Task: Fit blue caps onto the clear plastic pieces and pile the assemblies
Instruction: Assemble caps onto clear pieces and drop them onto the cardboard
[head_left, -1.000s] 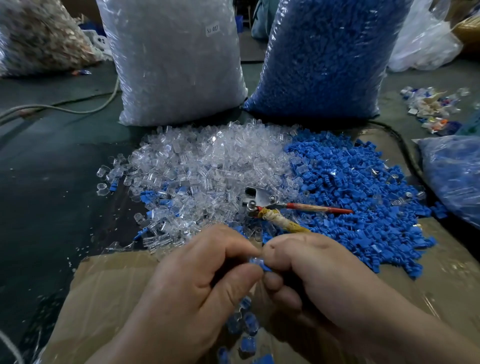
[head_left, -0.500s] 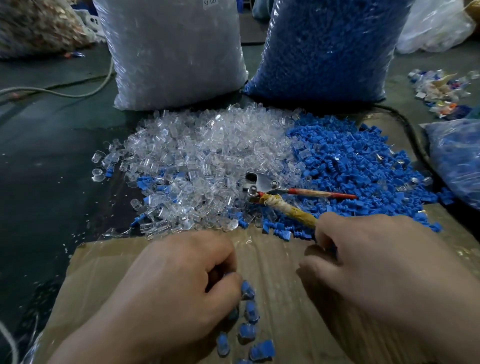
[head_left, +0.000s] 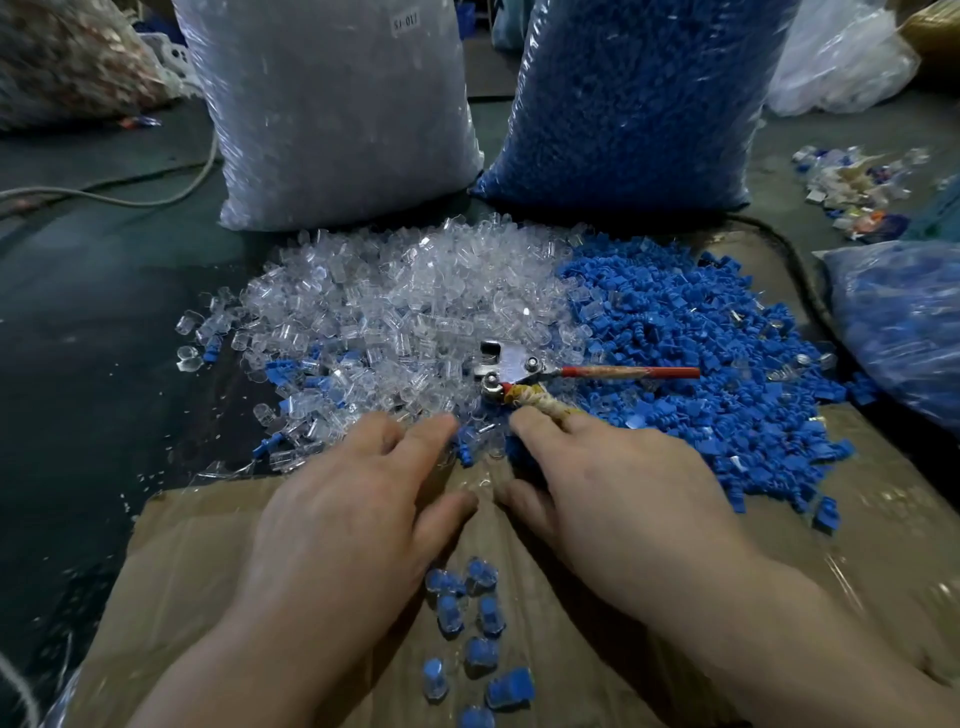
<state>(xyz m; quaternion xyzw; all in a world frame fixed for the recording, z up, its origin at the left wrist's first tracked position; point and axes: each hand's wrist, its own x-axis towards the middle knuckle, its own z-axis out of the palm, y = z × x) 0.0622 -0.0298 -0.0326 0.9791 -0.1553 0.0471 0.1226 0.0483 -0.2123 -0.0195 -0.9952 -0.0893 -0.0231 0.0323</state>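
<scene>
Capped assemblies (head_left: 467, 618) lie clustered at the cardboard's (head_left: 208, 571) near edge between your wrists, then your left hand (head_left: 353, 514) and right hand (head_left: 613, 499), each grip spread flat and empty, fingertips (head_left: 441, 423) at the near fringe of the clear pieces (head_left: 395, 306) and blue caps (head_left: 701, 364), pliers (head_left: 511, 366) just beyond.

**Entry 1: left hand** (head_left: 353, 519), lower frame at 7 o'clock. Bare. Broad back, rounded knuckles, fine creases across the finger joints, thick thumb on its 3 o'clock side.

**Entry 2: left forearm** (head_left: 244, 670), bare down to the frame edge at 7 o'clock. Smooth surface, slightly blurred.

**Entry 3: right hand** (head_left: 613, 499), lower frame at 5 o'clock. Bare. Faint tendon ridges on the back, shallow dimples between the knuckles.

**Entry 4: right forearm** (head_left: 810, 639), bare to the frame edge at 4 o'clock, with a wrist crease.

Fingernails are too blurred to describe.
</scene>
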